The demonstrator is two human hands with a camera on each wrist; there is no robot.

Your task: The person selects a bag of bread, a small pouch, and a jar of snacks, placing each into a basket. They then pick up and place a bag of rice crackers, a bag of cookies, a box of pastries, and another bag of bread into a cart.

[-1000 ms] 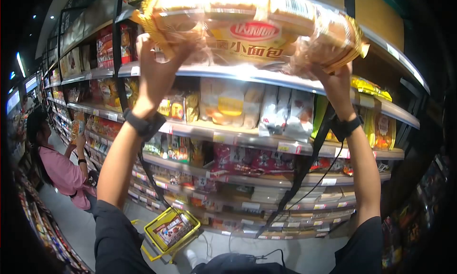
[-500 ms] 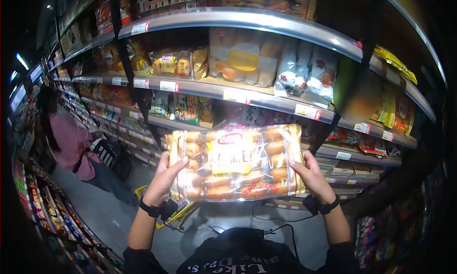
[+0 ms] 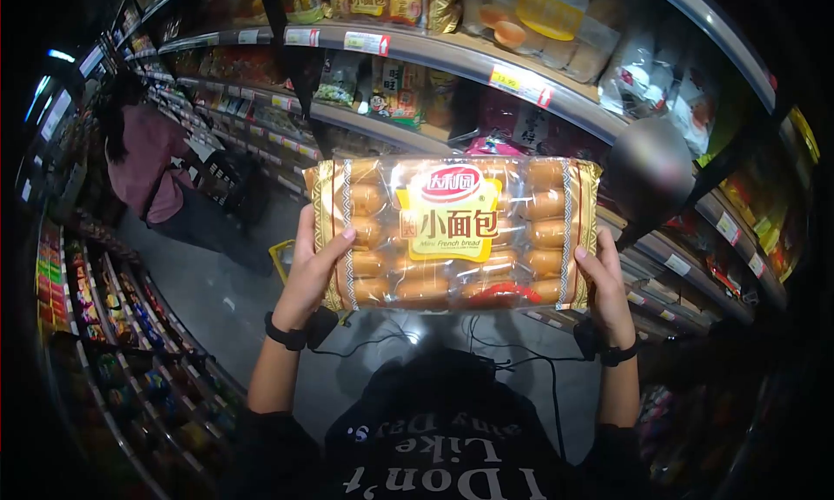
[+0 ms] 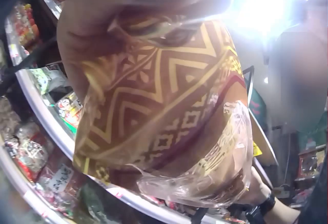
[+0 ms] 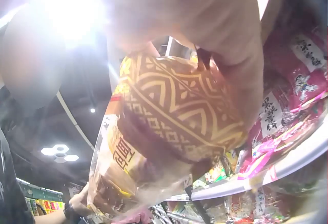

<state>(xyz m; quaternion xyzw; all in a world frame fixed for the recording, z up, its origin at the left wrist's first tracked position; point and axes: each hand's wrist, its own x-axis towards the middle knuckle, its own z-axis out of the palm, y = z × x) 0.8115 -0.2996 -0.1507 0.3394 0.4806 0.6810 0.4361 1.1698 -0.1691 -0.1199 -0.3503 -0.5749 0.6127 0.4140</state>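
Observation:
A large clear bag of mini French bread (image 3: 452, 231), with gold patterned ends and a yellow label, is held level in front of the chest. Its printed front faces up toward the head camera. My left hand (image 3: 310, 270) grips the left end, thumb lying over the front. At the opposite end my right hand (image 3: 606, 283) holds on the same way, its other fingers mostly hidden behind the bag. Both wrist views show the hand close against the bag's gold zigzag end (image 4: 159, 90).
Curved store shelves (image 3: 417, 139) with packaged breads and snacks run ahead and to the right. A person in a pink top (image 3: 148, 165) stands in the aisle at left, near a lower rack (image 3: 113, 352). Part of a yellow basket (image 3: 281, 258) and black cables (image 3: 373, 339) are on the floor.
Both hands have brought the bread bag down from the upper shelf to chest height, turning its front upward. The view has tipped downward, and the person in pink has turned away.

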